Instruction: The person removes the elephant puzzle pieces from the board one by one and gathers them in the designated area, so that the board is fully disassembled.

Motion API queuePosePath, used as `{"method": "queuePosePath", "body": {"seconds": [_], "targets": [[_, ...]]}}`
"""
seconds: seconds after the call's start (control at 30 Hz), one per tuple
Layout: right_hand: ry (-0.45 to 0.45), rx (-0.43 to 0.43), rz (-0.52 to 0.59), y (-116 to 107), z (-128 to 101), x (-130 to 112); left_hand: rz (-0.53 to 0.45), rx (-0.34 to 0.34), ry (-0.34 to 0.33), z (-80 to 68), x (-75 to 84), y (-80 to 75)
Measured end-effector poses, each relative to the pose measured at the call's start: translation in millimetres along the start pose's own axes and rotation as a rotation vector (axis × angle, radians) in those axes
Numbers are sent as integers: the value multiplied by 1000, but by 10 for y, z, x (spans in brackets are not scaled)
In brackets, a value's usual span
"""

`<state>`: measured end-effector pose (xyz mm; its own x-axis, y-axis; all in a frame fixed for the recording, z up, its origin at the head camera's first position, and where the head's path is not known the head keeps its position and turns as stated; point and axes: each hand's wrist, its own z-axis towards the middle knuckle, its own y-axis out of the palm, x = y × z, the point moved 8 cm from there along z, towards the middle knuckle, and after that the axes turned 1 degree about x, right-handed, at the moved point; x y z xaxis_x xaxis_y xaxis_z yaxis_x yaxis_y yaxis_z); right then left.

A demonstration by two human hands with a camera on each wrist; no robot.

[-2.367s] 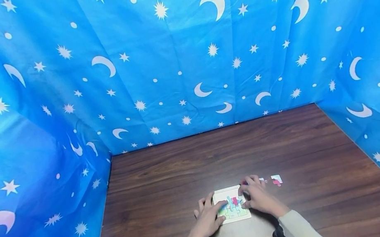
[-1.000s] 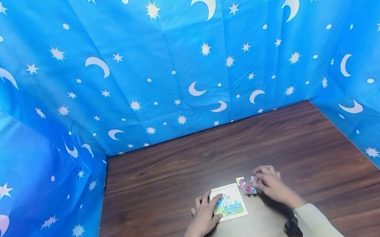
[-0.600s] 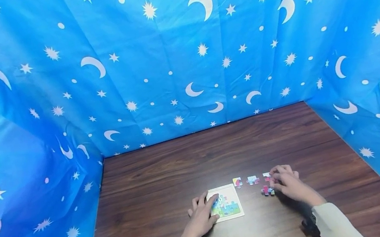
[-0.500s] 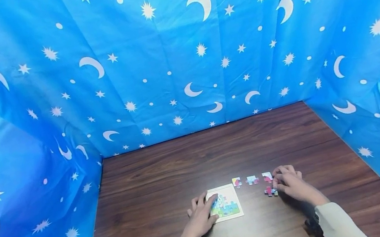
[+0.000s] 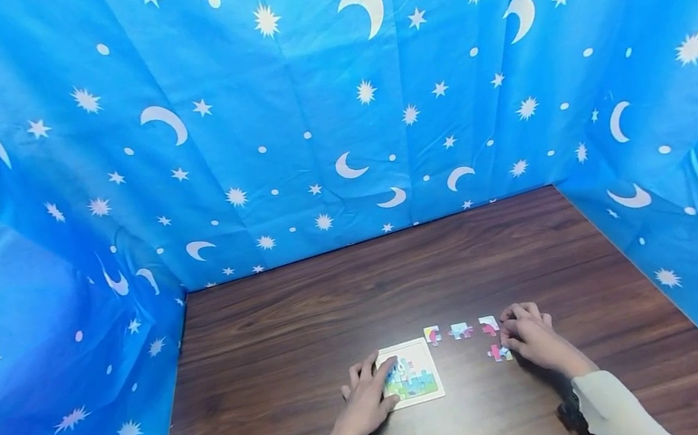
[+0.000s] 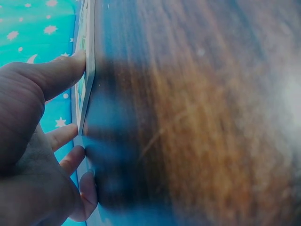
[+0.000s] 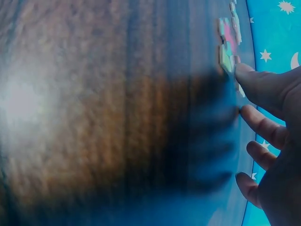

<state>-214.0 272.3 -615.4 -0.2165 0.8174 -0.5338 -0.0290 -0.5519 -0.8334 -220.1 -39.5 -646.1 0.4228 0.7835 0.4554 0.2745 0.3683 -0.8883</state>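
Puzzle board lower centre in head view, loose pieces right of it on desk. Left wrist: left hand at left, fingers spread, thumb on board. Right wrist: right hand, fingers apart, thumb against a piece, upper right.

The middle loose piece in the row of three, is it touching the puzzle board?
Apart. The head view shows it: bare brown table lies between the middle piece and the puzzle board.
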Motion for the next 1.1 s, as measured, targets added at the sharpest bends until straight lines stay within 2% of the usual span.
{"method": "queuePosePath", "body": {"seconds": [0.27, 0.43, 0.57, 0.83, 1.1], "targets": [[4, 61, 9, -4, 34, -54, 0, 8, -16, 7, -26, -8], [-29, 108, 10, 26, 74, -193, -7, -9, -46, 1, -51, 19], [-65, 137, 25, 84, 149, -341, 0, 11, -53, 6, -60, 16], [-109, 130, 45, 337, 233, -679, -21, 47, -40, -14, -50, 8], [-226, 86, 5, 605, 259, -1124, -23, 34, -33, -9, -34, 11]]}}
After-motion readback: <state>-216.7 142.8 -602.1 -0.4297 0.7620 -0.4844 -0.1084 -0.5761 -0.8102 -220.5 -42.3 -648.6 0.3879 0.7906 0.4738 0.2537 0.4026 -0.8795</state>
